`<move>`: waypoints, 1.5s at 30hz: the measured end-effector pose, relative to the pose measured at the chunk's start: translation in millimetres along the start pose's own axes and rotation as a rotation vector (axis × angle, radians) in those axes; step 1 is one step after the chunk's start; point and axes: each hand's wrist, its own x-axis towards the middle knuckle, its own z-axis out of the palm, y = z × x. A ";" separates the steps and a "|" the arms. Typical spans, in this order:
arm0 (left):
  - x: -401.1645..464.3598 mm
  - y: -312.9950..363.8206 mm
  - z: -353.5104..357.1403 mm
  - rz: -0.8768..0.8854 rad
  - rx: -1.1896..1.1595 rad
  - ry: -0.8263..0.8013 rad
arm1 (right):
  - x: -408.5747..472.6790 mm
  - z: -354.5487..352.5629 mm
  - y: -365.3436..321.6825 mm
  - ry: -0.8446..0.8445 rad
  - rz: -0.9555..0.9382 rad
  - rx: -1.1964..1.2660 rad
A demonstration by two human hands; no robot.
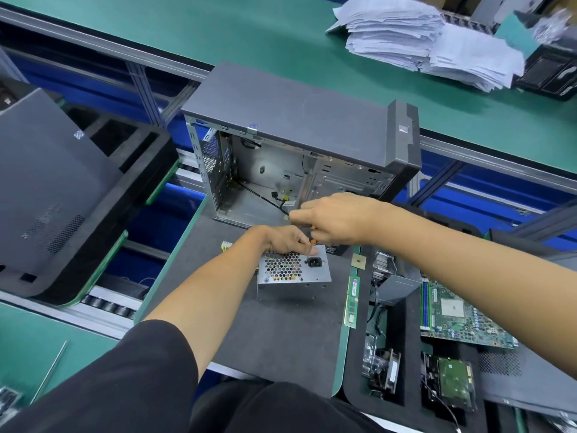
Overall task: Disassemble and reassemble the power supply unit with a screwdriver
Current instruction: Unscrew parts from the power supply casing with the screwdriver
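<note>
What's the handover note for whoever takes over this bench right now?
Left hand: grips the top edge of the power supply, steadying it on the grey mat.
Right hand: holds the orange-handled screwdriver, shaft pointing down at the supply's top near the socket.
Open computer case stands just behind, with no supply inside.
Done: supply is out of the case.
Left: cannot tell whether screws are going out or in; finish the supply, then refit it in the case.

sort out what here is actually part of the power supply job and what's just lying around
In the job: power supply unit; screwdriver; left hand steadying the unit; right hand gripping the screwdriver.

Lying about: open computer case; RAM stick; motherboard; paper stacks.
</note>
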 end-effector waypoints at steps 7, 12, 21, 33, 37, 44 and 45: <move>-1.1 -1.3 1.4 -0.038 0.007 -0.003 | -0.9 -6.5 -5.1 -0.098 -0.120 0.012; 1.4 0.3 -0.5 -0.084 -0.030 0.019 | -2.5 -2.9 -6.4 -0.079 0.174 0.073; -1.3 3.4 0.1 -0.072 -0.038 0.019 | -6.6 -10.6 0.3 -0.181 0.238 0.054; -2.9 15.7 -7.6 -0.168 0.084 -0.063 | -7.1 -17.6 4.5 -0.126 -0.336 -0.160; 2.0 9.1 -4.7 -0.150 0.024 -0.081 | -5.5 -12.4 -3.8 -0.125 -0.116 0.052; 2.0 10.2 -0.1 -0.104 -0.068 -0.054 | 1.7 1.1 -12.2 -0.058 0.325 0.234; 2.4 9.5 0.6 -0.110 -0.066 -0.042 | 1.6 -0.6 -11.4 -0.078 0.298 0.195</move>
